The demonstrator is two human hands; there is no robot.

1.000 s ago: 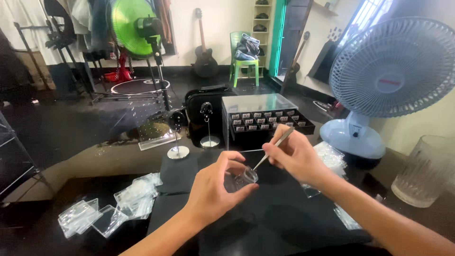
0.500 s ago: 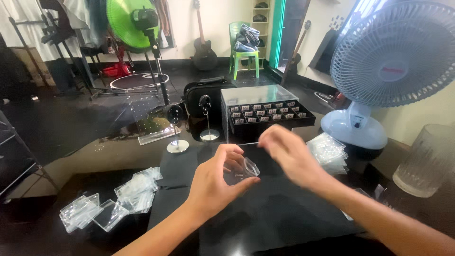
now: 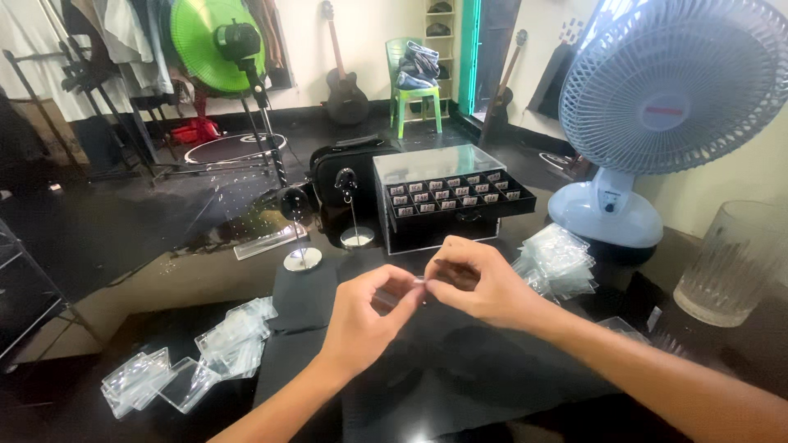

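My left hand [image 3: 361, 316] and my right hand [image 3: 480, 283] meet above a black mat [image 3: 460, 377] in the middle of the table. Their fingertips pinch a small clear plastic piece [image 3: 417, 283] from both sides. Most of the piece is hidden by the fingers, and I cannot tell what is inside it. A thin dark tip shows under my right fingers. Just behind the hands stands a clear-topped box with an open drawer of small labelled compartments [image 3: 455, 197].
A pile of clear pouches [image 3: 562, 258] lies to the right, with clear plastic cases [image 3: 189, 365] at the left front. Two small stands [image 3: 300, 226] [image 3: 353, 205] rise behind the mat. A white fan [image 3: 657, 115] and a ribbed glass tumbler [image 3: 730, 262] stand at the right.
My right hand held a thin tool up beside the small clear piece in my left hand. It has since come down, and both hands now pinch the piece together, lower over the mat.
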